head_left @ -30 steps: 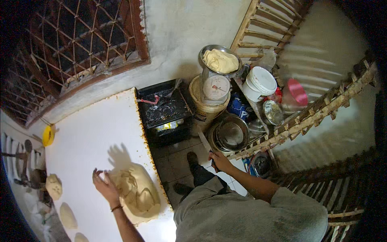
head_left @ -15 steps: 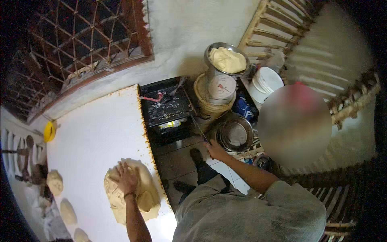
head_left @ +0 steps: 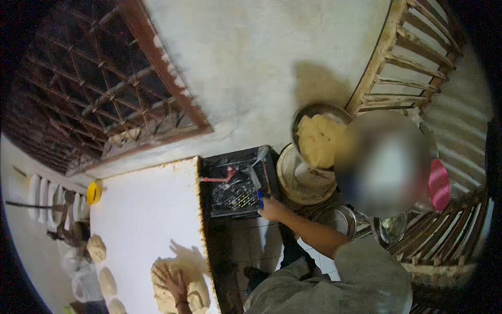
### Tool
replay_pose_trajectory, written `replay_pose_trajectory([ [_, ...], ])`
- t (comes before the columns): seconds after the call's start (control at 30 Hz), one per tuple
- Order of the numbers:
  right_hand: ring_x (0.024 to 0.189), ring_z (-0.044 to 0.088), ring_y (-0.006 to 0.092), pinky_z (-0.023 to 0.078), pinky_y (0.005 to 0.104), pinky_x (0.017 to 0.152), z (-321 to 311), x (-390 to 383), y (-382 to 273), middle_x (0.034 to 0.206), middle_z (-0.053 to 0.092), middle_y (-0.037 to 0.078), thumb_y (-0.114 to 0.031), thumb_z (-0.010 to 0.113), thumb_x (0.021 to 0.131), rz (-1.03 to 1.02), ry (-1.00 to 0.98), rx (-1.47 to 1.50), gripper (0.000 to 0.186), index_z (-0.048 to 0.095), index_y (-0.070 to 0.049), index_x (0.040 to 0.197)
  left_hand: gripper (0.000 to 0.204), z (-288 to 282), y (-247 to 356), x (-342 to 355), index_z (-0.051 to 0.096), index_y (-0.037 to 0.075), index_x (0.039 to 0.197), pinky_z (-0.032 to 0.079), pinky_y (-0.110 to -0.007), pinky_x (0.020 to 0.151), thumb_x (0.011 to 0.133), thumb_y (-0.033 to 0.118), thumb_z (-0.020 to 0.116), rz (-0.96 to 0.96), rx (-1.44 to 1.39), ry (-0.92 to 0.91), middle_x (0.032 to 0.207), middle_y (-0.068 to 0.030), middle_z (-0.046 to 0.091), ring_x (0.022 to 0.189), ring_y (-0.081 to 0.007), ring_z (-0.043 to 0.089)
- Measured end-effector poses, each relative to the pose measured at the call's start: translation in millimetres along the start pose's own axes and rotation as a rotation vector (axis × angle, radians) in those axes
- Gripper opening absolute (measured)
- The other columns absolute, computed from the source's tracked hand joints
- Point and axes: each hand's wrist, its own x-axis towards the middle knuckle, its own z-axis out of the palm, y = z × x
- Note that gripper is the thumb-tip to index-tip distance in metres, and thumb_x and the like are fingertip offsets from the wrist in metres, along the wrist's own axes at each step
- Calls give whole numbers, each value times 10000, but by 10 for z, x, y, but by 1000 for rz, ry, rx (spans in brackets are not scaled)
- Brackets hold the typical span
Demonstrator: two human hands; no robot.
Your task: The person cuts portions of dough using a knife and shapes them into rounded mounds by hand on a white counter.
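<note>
My left hand (head_left: 175,285) lies flat with fingers spread on a large lump of pale dough (head_left: 196,293) on the white table (head_left: 144,225). My right hand (head_left: 274,209) is closed around the blue handle of a knife (head_left: 255,179), its greyish blade over a black crate (head_left: 235,213) beside the table. In that crate lies a tool with a red handle (head_left: 230,175) among white bits. Several smaller dough pieces (head_left: 107,281) sit along the table's left side.
A metal bowl of yellowish dough (head_left: 319,141) stands on a round container (head_left: 298,180) at the right. Nearer are a metal basin (head_left: 337,222) and a pink object (head_left: 439,186). A yellow ring-shaped object (head_left: 94,193) sits at the table's far left corner. A blurred patch hides part of the right.
My right hand has moved with the knife from beside the basin up to the black crate. The view has shifted; my left hand stays on the dough.
</note>
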Motion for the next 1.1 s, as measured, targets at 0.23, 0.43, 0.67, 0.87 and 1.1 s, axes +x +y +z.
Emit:
replay_pose_trajectory([
  [0.23, 1239, 593, 337, 493, 478, 1023, -2739, -1750, 855, 1303, 625, 224, -424, 751, 913, -309, 936, 106, 574, 613, -19, 1296, 347, -838, 3622, 291, 553, 13, 1379, 450, -394, 1077, 1063, 152, 586, 346, -1320, -279, 1331, -127, 619, 1254, -252, 557],
  [0.43, 1349, 524, 457, 433, 527, 1114, -3237, -1078, 1021, 1410, 540, 356, -815, 720, 718, 111, 592, -233, 1198, 466, 113, 1432, 447, -978, 6634, 495, 633, -41, 1231, 516, -444, 920, 1056, 367, 575, 727, -1155, -310, 1099, -245, 661, 1060, -407, 650],
  [0.67, 975, 641, 278, 503, 364, 939, -3000, -1371, 1298, 1073, 672, 164, -220, 842, 703, -368, 828, 404, 501, 622, -18, 1105, 381, -905, 6881, 472, 686, -48, 1183, 545, -493, 910, 1012, 283, 608, 703, -972, -195, 1095, -298, 700, 1047, -471, 675],
  [0.87, 1097, 586, 282, 469, 414, 1003, -2944, -1887, 2041, 1193, 611, 133, -218, 818, 742, -791, 1182, 895, 623, 510, -47, 1255, 321, -867, 6948, 457, 702, -20, 1175, 557, -511, 925, 887, 117, 679, 767, -988, -58, 1091, -286, 712, 1044, -460, 680],
  [1.1, 1267, 528, 317, 434, 517, 1094, -3271, -3172, 1323, 1358, 536, 150, -325, 815, 815, -1454, 776, 992, 913, 312, -60, 1529, 547, -975, 6913, 353, 589, -4, 1347, 561, -490, 952, 871, 205, 759, 760, -892, -17, 1263, -250, 620, 1174, -394, 629],
])
